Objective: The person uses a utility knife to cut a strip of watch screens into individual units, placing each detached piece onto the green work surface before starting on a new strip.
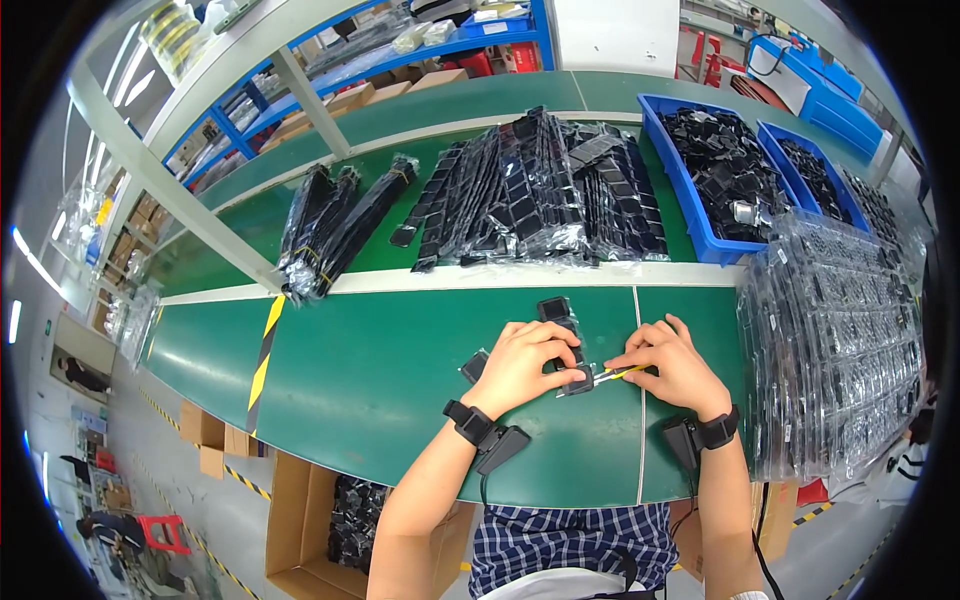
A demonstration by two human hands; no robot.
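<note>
Between thumb and fingers, my left hand [522, 368] pinches a small black square piece [577, 381] in clear plastic. It seems to belong to a strip of similar black pieces [553, 309] that runs up past my fingers, partly hidden by the hand. Another black square [474, 366] pokes out on the left side of the same hand. My right hand [668, 362] is closed on a slim yellow-and-black tool [628, 371] whose thin metal end meets the piece's right edge. The exact kind of tool is too small to make out.
Piles of plastic-sleeved strips [530, 195] and banded bundles [345, 225] lie beyond a pale ledge. Blue bins [712, 243] of black pieces stand far right, near tall stacked clear trays [830, 350]. A cardboard box [300, 520] sits below the green table's [360, 400] front edge.
</note>
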